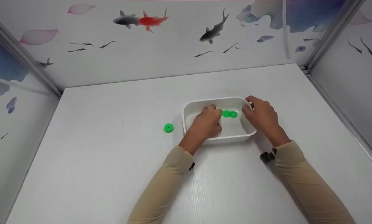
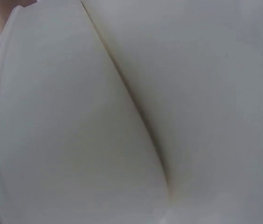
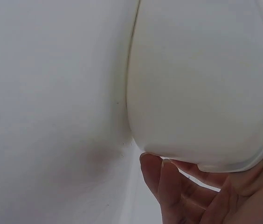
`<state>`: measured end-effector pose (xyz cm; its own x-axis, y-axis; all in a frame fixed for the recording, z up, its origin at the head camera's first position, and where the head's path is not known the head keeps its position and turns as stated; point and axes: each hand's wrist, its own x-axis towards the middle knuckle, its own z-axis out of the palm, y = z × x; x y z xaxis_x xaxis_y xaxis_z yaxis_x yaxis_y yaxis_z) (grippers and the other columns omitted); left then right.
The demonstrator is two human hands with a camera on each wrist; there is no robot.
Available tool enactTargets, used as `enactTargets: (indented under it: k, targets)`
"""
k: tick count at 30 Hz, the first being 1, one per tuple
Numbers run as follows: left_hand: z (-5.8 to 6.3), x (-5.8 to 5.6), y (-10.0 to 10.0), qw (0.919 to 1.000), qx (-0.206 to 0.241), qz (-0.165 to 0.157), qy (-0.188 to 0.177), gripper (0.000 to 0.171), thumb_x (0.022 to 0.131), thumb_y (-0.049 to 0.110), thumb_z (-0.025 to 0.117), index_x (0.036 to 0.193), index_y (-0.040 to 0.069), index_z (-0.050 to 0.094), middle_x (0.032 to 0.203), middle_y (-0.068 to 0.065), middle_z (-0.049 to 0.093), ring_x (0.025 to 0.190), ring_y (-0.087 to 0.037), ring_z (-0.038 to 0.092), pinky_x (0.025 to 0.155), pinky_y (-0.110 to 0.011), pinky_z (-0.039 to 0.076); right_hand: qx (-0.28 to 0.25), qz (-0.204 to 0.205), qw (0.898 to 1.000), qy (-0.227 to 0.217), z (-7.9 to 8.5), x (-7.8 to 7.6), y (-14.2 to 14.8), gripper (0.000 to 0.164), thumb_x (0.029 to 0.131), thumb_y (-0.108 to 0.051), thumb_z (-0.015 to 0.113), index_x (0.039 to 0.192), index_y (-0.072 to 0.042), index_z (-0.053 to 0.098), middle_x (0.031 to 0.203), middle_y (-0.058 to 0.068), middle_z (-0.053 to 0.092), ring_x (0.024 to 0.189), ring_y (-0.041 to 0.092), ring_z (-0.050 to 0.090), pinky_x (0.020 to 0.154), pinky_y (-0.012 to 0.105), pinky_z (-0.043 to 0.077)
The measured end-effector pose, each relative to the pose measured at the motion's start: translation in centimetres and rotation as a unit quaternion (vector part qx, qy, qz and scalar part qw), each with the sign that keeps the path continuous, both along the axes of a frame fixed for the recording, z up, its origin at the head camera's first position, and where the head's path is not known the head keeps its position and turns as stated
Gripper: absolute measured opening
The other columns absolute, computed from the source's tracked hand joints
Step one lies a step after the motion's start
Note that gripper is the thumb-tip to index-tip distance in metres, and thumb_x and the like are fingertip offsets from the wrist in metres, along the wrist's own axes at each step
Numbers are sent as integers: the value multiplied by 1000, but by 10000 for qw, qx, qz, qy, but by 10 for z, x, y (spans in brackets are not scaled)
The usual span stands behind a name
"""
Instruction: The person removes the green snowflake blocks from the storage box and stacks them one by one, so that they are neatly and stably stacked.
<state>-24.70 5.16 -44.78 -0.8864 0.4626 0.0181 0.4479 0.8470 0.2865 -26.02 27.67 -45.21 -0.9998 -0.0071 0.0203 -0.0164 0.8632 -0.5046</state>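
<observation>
A white plastic basin with rounded corners stands on the table, and several small green notched discs lie inside it. My left hand reaches over the near rim into the basin, its fingers bent beside the discs; I cannot tell whether it holds one. At the right end my right hand grips the basin's rim and wall. Its fingers lie along the outer wall in the right wrist view. The left wrist view shows mostly the basin's outer wall and the table.
One more green notched disc lies on the white table, just left of the basin. Panels printed with fish and petals enclose the table at the back and both sides.
</observation>
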Motion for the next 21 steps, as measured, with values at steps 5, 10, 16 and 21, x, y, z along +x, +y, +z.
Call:
enactTargets:
  k: [5,10,16,21]
  targets:
    - [-1,0,-7,9994,328,-94,-61,20,97,8,73,116,7,75,112,-9,68,98,-20,57,86,-33,56,-3,12,10000,93,-1,1,0,45,107,-32,48,141,-8,65,123,22,74,94,35,70,74,49,56]
    - [0,3,-13,9977,658,-177,55,27,96,8,75,123,9,79,115,-8,73,100,-16,64,92,-29,61,-33,40,9998,202,-2,2,1,43,108,-32,48,140,-9,66,122,21,75,92,35,71,72,49,56]
    - [3,6,-20,9929,1119,-322,237,26,97,9,74,123,9,79,117,-7,74,103,-17,64,92,-28,61,-29,56,9998,214,-1,2,1,43,108,-32,48,140,-8,66,121,22,75,91,34,69,73,50,56]
    - [5,11,-31,9849,1624,-455,391,24,97,9,74,120,8,78,116,-7,72,106,-19,63,91,-26,60,-29,70,9999,149,-1,2,1,43,109,-32,48,141,-9,65,121,21,74,91,33,68,72,46,54]
